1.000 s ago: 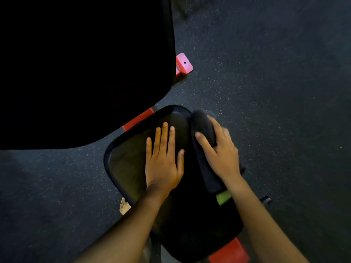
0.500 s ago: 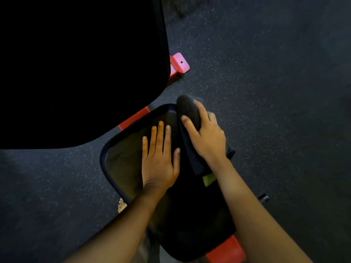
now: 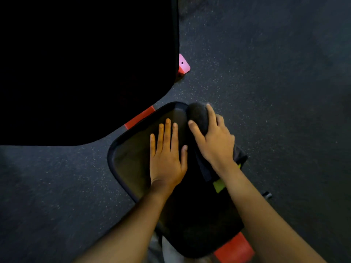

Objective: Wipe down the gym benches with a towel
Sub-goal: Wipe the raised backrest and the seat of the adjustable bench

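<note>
Black padded counter (image 3: pixel 131 158) with rounded corners is viewed from above, over a dark speckled rubber floor (image 3: pixel 266 73).

- Dark grey bunched cloth towel (image 3: pixel 198 114) is found at the counter's far right corner, trailing back along its right edge.
- The right hand (image 3: pixel 216 143) is closed on the towel: grip curled over the bunched end, thumb on the side toward the counter's middle.
- A yellow-green tag (image 3: pixel 218 185) is seen on the counter's right side, beside the right wrist.
- The left hand (image 3: pixel 167 158) is laid flat on the counter's middle, fingers straight, grip wide, nothing held.
- A red metal frame bar (image 3: pixel 139 117) is noted just past the counter's far left edge, and a large black pad (image 3: pixel 85 63) beyond that.
</note>
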Action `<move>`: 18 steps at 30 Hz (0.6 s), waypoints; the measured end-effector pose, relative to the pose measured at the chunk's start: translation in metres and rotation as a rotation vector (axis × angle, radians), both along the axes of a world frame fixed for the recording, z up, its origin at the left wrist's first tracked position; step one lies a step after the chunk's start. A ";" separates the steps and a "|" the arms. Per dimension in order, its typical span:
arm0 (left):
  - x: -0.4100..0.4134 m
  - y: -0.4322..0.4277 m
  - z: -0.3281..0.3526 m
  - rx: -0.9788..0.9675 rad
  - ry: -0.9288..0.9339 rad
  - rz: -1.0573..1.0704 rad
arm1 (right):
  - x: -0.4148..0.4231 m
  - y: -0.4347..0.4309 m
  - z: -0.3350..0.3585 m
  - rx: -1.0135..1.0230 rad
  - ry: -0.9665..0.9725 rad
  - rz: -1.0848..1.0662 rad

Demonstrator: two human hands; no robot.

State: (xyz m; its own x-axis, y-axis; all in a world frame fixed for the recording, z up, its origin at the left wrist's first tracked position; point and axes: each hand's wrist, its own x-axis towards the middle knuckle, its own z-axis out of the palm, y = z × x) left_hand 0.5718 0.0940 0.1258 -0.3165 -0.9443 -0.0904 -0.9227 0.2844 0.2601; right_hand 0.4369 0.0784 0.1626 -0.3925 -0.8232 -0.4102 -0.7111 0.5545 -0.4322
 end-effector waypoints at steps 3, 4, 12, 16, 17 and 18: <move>0.004 0.000 0.002 -0.012 0.060 -0.024 | 0.012 -0.028 0.002 -0.050 0.088 0.101; 0.008 0.001 0.003 -0.015 0.090 -0.025 | 0.018 -0.035 0.002 -0.063 0.133 0.150; 0.078 0.043 0.000 -0.022 0.103 0.086 | 0.060 -0.043 0.000 -0.148 0.399 0.315; 0.101 0.060 -0.002 -0.006 0.092 0.154 | 0.089 -0.033 0.003 -0.164 0.426 0.338; 0.106 0.064 -0.002 -0.002 0.106 0.162 | 0.100 -0.029 0.002 -0.163 0.445 0.354; 0.110 0.067 -0.002 0.004 0.128 0.162 | 0.109 -0.025 0.002 -0.167 0.453 0.361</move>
